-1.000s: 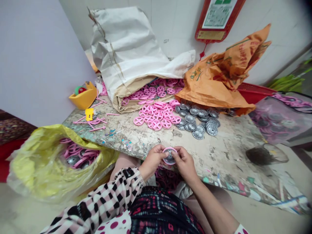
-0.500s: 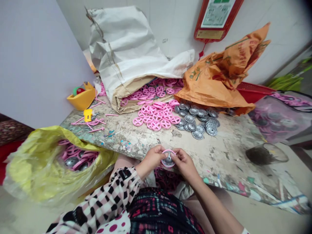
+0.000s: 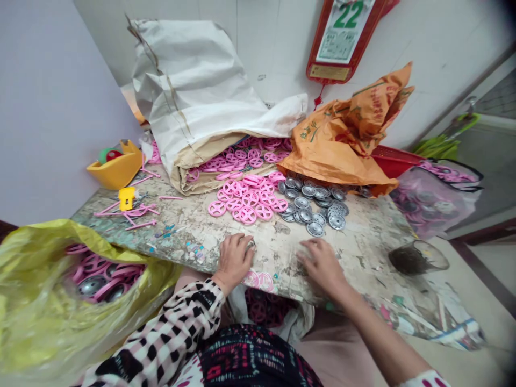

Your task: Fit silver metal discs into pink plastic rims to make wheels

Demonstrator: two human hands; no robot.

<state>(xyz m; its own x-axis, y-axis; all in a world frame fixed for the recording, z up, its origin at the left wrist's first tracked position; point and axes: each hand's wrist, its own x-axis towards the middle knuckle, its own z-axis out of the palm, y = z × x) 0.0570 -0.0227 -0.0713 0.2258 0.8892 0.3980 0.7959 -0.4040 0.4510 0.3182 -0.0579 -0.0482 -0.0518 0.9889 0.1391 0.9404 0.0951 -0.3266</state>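
1. Our left hand [image 3: 234, 260] rests curled on the tabletop [image 3: 363, 258], its fingers bent over a small grey piece [image 3: 250, 246] at the fingertips. We cannot tell whether that piece is pinched or only touched.
2. Our right hand [image 3: 320, 266] lies spread and open on the tabletop, its fingers apart, with nothing visible in it.
3. We judge this a pause between pieces, with both hands down on the tabletop and no ring lifted between them. Any next pick would call for a reach forward, since the piles lie beyond the fingertips.
4. Ahead of the hands lies a heap of pink rings [image 3: 245, 200], with a cluster of silver discs [image 3: 314, 207] ahead of the right hand. Two more pink rings [image 3: 258, 279] sit at the tabletop's near edge, just right of the left hand.
5. Left of the left hand, a yellow plastic bag [image 3: 48, 279] holds more pink rings and silver discs. Far ahead of the hands, a white sack [image 3: 189, 80] and an orange bag [image 3: 342, 140] slump against the wall.
6. Far ahead of the right hand, a red wall calendar [image 3: 341, 37] shows a large green "22". The orange bag has printed characters too small to read, and we see no brand.
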